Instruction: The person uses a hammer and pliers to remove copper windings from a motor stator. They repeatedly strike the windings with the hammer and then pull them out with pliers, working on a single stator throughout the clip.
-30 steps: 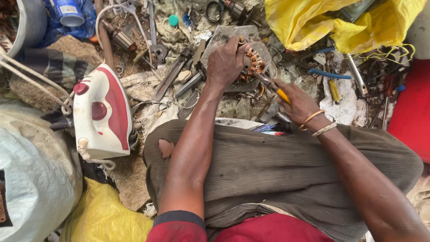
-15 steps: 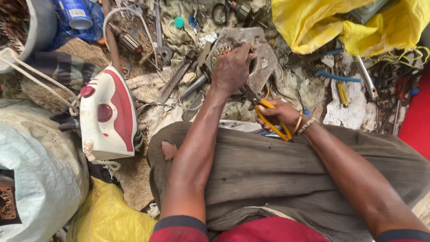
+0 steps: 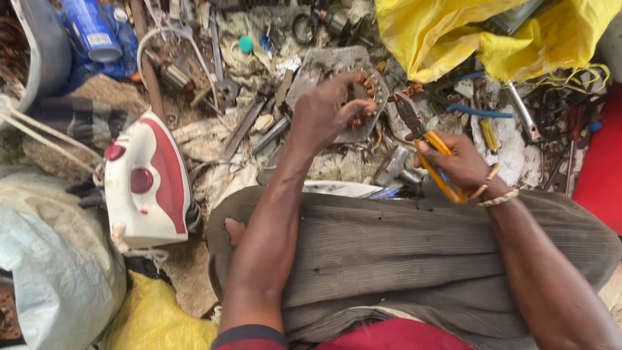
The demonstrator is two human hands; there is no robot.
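The left hand [image 3: 327,110] is gripping a copper-wound motor stator [image 3: 363,97] on the cluttered ground [image 3: 337,165], while the right hand [image 3: 457,162], just beside it, is clasping yellow-handled pliers [image 3: 424,139] whose tips are nearing the stator.

Your right hand [image 3: 461,165] has swung out to the right with the yellow-handled pliers [image 3: 424,139], whose tips now point up beside the motor winding [image 3: 359,104] instead of sitting low under your left wrist. Your left hand [image 3: 327,110] has turned so its fingers curl over the winding's copper coils.
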